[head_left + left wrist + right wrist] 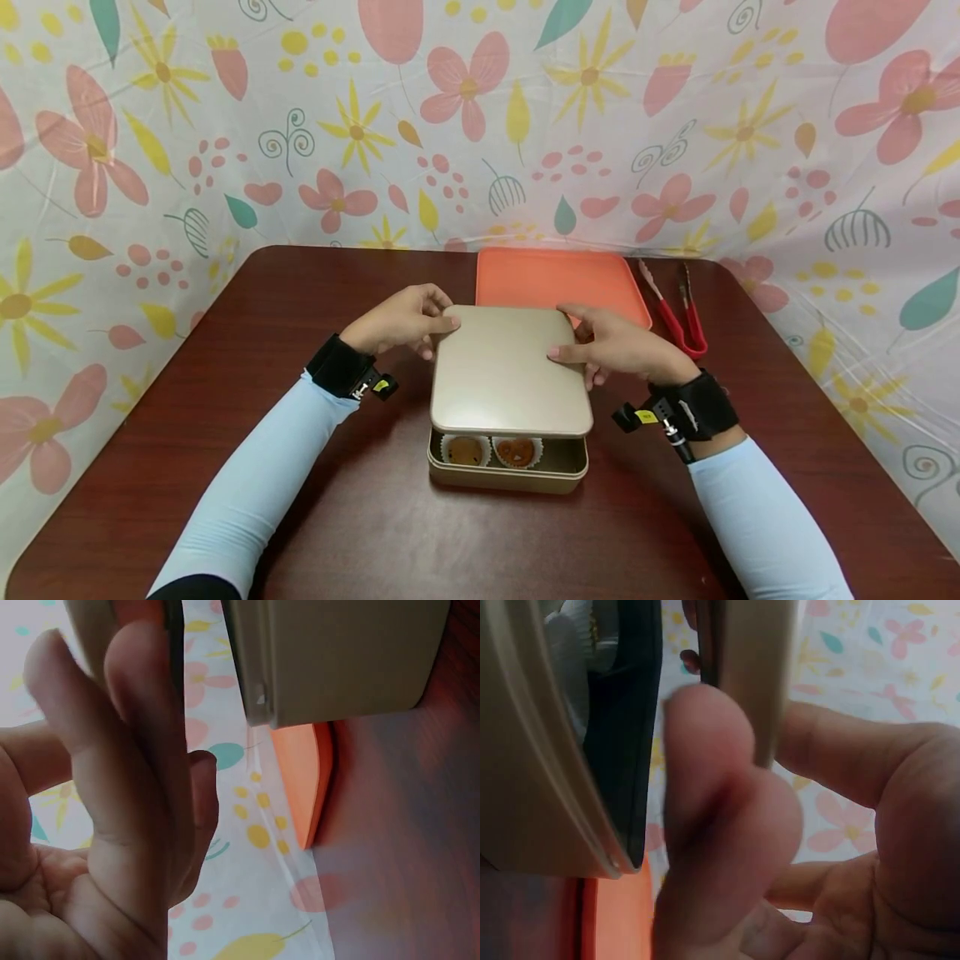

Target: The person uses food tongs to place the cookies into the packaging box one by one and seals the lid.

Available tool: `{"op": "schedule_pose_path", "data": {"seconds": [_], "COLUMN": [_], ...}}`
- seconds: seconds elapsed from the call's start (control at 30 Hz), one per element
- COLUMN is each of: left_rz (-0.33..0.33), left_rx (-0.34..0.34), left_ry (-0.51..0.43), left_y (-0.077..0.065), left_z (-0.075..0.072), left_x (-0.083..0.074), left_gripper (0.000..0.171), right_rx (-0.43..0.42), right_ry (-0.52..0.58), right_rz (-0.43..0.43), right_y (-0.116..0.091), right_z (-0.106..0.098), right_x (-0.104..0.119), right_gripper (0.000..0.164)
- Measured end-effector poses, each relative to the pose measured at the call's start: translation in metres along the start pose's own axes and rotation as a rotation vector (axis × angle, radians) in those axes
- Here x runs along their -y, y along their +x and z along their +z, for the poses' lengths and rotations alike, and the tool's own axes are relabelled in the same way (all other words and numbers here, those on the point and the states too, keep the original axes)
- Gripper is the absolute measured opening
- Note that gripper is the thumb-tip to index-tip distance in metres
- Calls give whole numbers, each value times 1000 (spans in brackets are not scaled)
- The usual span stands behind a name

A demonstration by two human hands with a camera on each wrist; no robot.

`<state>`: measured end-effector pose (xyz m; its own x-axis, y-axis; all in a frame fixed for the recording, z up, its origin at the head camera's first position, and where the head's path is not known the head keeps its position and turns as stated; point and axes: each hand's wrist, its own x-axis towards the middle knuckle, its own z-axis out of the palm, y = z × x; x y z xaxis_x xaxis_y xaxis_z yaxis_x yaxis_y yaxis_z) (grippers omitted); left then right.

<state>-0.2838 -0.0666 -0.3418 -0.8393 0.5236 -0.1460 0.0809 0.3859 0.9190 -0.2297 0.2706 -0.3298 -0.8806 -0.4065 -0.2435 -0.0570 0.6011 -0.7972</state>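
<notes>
Both hands hold a gold metal lid [512, 371] by its sides, above a matching rectangular tin [506, 480]. A gap between lid and tin shows in the right wrist view. My left hand [403, 320] pinches the lid's left edge, thumb on top and fingers underneath. Across from it, my right hand [624, 343] grips the right edge [759, 652] in the same way. At the tin's near side, two round brown cookies [466, 452] sit in white paper cups; the lid hides the tin's far part in the head view.
An orange tray [555, 275] lies behind the tin on the dark wooden table [360, 533]. Red-handled tongs [681, 323] lie right of the tray. A flower-patterned cloth [465, 150] hangs behind the table.
</notes>
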Motion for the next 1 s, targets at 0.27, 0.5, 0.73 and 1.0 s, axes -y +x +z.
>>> {"op": "schedule_pose_path", "data": {"seconds": [0.27,0.5,0.73,1.0], "left_rz": [-21,-46,-57,-110], "left_rx": [28,29,51,77], "left_ry": [37,68,104,121], "left_y": [2,3,-1,-1], "left_z": [5,9,11,12], "left_x": [6,7,3,3], "left_gripper": [35,33,34,31], "right_rx": [79,102,148,151], "right_ry": [-28,-23,-15,-33], "right_rz": [44,58,70,50], "right_y": [2,2,1,0], "right_z": [4,7,9,10], "right_x": [-2,-3,-4,-3], "right_gripper": [97,93,88,90]}}
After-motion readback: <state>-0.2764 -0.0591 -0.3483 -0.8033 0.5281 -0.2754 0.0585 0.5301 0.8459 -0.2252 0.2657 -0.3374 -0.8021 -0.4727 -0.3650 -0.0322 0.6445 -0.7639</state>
